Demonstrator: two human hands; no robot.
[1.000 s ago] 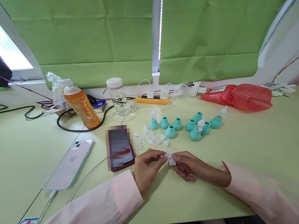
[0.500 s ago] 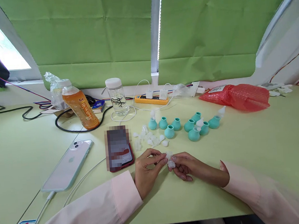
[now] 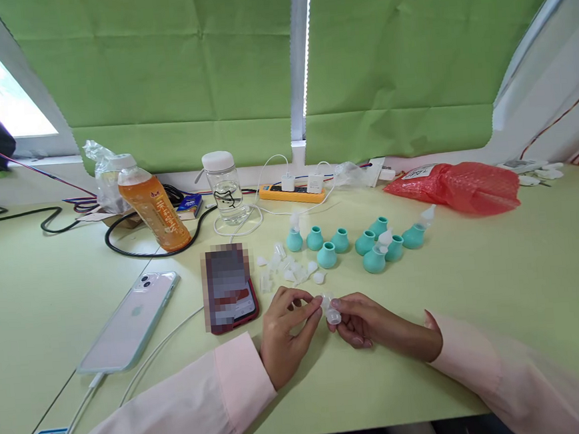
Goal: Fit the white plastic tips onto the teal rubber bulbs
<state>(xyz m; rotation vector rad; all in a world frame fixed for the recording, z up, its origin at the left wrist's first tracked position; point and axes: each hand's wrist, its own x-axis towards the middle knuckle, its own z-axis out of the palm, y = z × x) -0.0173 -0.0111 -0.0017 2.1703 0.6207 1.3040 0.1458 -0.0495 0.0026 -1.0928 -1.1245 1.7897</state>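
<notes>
Near the table's front middle, my left hand [image 3: 289,331] pinches the left side of a small translucent plastic piece [image 3: 333,316]. The fingers of my right hand [image 3: 365,318] are closed on the right side of the same piece. Whether it is one part or two joined parts is hard to tell. Beyond my hands stand several teal bulbs [image 3: 327,255], some with clear nozzles [image 3: 427,216] on top and others with bare openings. Loose translucent parts [image 3: 294,270] lie in a heap just past my left hand.
A red phone [image 3: 231,288] and a pale phone [image 3: 130,322] on a cable lie at the left. Farther back are an orange drink bottle [image 3: 161,214], a clear water bottle [image 3: 227,194], a yellow power strip [image 3: 288,194] and red bubble wrap [image 3: 458,189].
The small translucent piece has tilted slightly, so its round end faces up more. Both hands stay in nearly the same place.
</notes>
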